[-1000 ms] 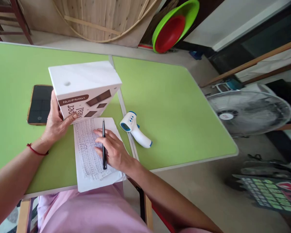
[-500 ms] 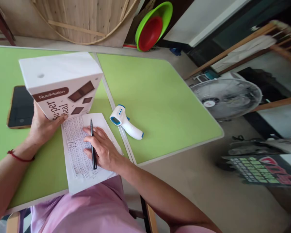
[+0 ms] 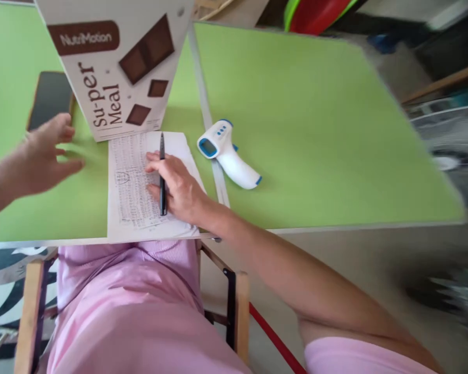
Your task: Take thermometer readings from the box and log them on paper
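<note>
My left hand (image 3: 42, 153) hovers over the green table at the left, fingers apart and holding nothing, just in front of the dark phone (image 3: 51, 99). To its right a white "NutriMotion Su-per Meal" box (image 3: 108, 59) stands upright, with brown squares printed on its face. My right hand (image 3: 179, 184) rests on a sheet of handwritten paper (image 3: 130, 210). A black pen (image 3: 163, 195) lies across its curled fingers, tip pointing away from me. Right of the paper sits a white and blue infrared thermometer (image 3: 234, 158).
The green table (image 3: 315, 130) extends to the right, with a pale seam beside the thermometer. Beyond its far edge are a red and green basin (image 3: 315, 15). A fan (image 3: 448, 161) stands off to the right. Wooden chair arms (image 3: 242, 317) flank my lap.
My left hand has let go of the box and moved left, its fingers now apart. My view has shifted, bringing the table lower. The right hand stays on the paper with the pen.
</note>
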The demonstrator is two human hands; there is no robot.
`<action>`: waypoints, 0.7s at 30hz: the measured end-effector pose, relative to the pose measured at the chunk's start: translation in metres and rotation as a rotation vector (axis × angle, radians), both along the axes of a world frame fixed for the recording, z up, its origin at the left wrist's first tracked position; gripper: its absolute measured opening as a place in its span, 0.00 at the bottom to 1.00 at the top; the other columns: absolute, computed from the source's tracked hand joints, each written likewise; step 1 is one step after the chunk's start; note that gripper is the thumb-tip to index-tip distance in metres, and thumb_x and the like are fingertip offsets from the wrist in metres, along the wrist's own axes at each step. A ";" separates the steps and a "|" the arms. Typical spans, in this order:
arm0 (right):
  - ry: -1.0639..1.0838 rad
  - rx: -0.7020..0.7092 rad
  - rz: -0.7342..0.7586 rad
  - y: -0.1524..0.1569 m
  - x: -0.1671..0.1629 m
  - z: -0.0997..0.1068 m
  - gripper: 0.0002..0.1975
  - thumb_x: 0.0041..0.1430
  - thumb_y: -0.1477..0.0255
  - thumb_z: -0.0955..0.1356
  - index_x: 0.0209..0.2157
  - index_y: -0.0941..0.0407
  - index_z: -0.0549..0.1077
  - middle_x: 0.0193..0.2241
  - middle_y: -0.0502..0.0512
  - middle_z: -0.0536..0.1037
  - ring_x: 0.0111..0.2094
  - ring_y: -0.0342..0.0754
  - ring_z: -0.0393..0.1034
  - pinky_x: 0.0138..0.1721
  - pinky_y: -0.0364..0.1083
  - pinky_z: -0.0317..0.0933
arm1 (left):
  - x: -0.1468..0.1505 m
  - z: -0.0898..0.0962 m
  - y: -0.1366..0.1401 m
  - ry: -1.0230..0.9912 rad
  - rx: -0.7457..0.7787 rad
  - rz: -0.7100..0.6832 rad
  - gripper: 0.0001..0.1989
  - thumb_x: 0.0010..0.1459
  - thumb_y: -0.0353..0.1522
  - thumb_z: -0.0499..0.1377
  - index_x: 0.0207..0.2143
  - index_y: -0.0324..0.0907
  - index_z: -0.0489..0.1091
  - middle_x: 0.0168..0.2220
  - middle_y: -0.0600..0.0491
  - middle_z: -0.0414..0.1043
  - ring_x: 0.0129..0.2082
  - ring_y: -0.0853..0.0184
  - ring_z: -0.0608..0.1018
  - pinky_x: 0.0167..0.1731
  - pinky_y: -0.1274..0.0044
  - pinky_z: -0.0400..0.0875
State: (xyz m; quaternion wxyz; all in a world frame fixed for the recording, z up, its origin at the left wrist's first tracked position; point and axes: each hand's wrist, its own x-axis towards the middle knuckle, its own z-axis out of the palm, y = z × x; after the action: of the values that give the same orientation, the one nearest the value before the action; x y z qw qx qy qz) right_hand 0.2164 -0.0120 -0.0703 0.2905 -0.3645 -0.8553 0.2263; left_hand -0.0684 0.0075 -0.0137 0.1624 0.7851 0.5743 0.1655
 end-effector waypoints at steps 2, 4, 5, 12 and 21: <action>0.023 -0.016 0.009 -0.001 0.001 0.000 0.12 0.61 0.74 0.64 0.47 0.54 0.66 0.55 0.63 0.71 0.63 0.56 0.61 0.64 0.62 0.55 | -0.009 -0.004 -0.034 0.179 0.030 -0.049 0.39 0.57 0.34 0.57 0.67 0.31 0.48 0.61 0.34 0.58 0.57 0.49 0.69 0.56 0.58 0.69; 0.045 -0.028 0.007 -0.003 0.002 -0.001 0.13 0.60 0.74 0.64 0.47 0.54 0.66 0.54 0.62 0.72 0.63 0.55 0.61 0.64 0.61 0.56 | -0.006 -0.008 -0.062 0.174 0.057 -0.155 0.38 0.59 0.37 0.55 0.68 0.36 0.48 0.62 0.36 0.56 0.60 0.48 0.66 0.58 0.60 0.68; 0.056 -0.032 0.004 -0.003 0.003 -0.001 0.13 0.60 0.74 0.65 0.47 0.54 0.66 0.54 0.61 0.72 0.63 0.55 0.61 0.65 0.60 0.56 | -0.002 -0.010 -0.071 0.180 0.050 -0.181 0.37 0.61 0.38 0.54 0.68 0.37 0.46 0.63 0.36 0.54 0.62 0.48 0.64 0.60 0.59 0.66; 0.083 -0.075 0.008 0.001 0.007 0.002 0.14 0.59 0.74 0.66 0.47 0.54 0.66 0.56 0.60 0.72 0.63 0.56 0.62 0.64 0.59 0.57 | 0.026 -0.019 -0.063 0.156 0.046 -0.368 0.46 0.55 0.42 0.60 0.70 0.44 0.40 0.67 0.32 0.44 0.68 0.37 0.51 0.61 0.41 0.46; 0.091 -0.165 0.122 0.017 0.020 0.013 0.13 0.61 0.65 0.68 0.46 0.53 0.68 0.53 0.59 0.75 0.59 0.55 0.67 0.62 0.57 0.60 | 0.031 -0.015 -0.050 0.093 0.309 -0.569 0.34 0.66 0.32 0.55 0.69 0.51 0.45 0.69 0.36 0.42 0.69 0.47 0.53 0.64 0.48 0.50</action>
State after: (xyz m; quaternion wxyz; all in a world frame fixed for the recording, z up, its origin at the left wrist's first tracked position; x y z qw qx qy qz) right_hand 0.2367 0.0052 -0.0577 0.2837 -0.3237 -0.8403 0.3295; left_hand -0.0369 -0.0424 -0.0286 0.0546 0.9361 0.3069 0.1627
